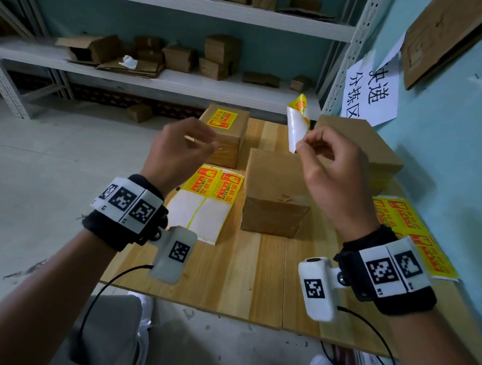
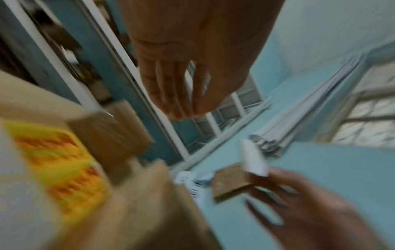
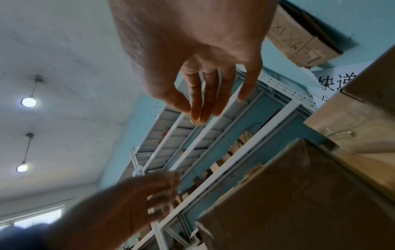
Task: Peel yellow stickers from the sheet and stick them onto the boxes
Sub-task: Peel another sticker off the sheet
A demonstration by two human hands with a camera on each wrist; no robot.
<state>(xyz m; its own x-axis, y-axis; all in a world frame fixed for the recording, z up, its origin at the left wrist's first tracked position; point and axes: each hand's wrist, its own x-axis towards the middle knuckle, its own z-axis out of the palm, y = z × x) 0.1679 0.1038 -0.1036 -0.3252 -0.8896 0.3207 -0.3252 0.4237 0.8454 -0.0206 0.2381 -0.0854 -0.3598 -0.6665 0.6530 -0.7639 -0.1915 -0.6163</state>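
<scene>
My right hand [image 1: 301, 145] pinches the lower edge of a peeled yellow sticker [image 1: 298, 124], held in the air with its white back toward me and its top curled over. The same sticker [image 2: 254, 159] shows white and blurred in the left wrist view. Beneath it stands the plain middle box [image 1: 275, 189]. My left hand [image 1: 205, 143] hovers, loosely curled and holding nothing, in front of the far left box [image 1: 227, 151], which carries a yellow sticker [image 1: 222, 119]. The sticker sheet [image 1: 206, 200] lies on the table with two yellow stickers and two bare white slots.
A third plain box [image 1: 372, 148] stands at the right against the blue wall. Another sheet of yellow stickers [image 1: 413, 234] lies at the table's right edge. The wooden table [image 1: 231, 277] ends near me. Shelves [image 1: 183, 82] with small cartons run along the back.
</scene>
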